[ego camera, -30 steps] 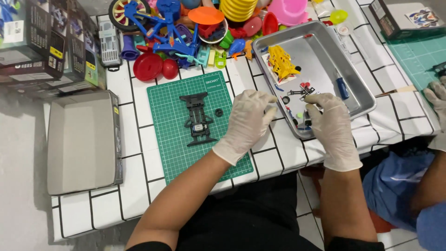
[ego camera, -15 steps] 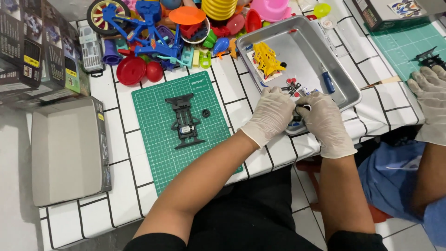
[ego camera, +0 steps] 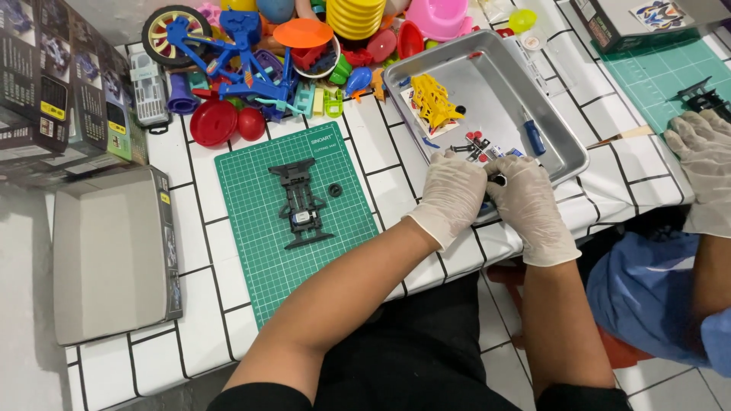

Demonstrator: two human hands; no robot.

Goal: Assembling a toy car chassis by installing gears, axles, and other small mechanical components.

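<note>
Both gloved hands, the left hand [ego camera: 451, 196] and right hand [ego camera: 527, 204], pinch one small black part [ego camera: 499, 180] together at the metal tray's [ego camera: 560, 164] near edge, while the black toy-car frame [ego camera: 299, 204] lies bare on the green mat [ego camera: 251, 251] left of the tray, most fitting apparently undone.

A single view is given — taken from a camera worn on the head and aimed steeply down at a white tiled table [ego camera: 457, 259]. The table is seen from the near edge, tilted slightly in the frame. The left hand [ego camera: 451, 196] and right hand [ego camera: 529, 207] are caught close, near the middle, with both forearms running in from the bottom edge. The far side of the table is cut off at the top — a co-worker's gloved hand [ego camera: 702, 167] is clipped at the right edge.
</note>
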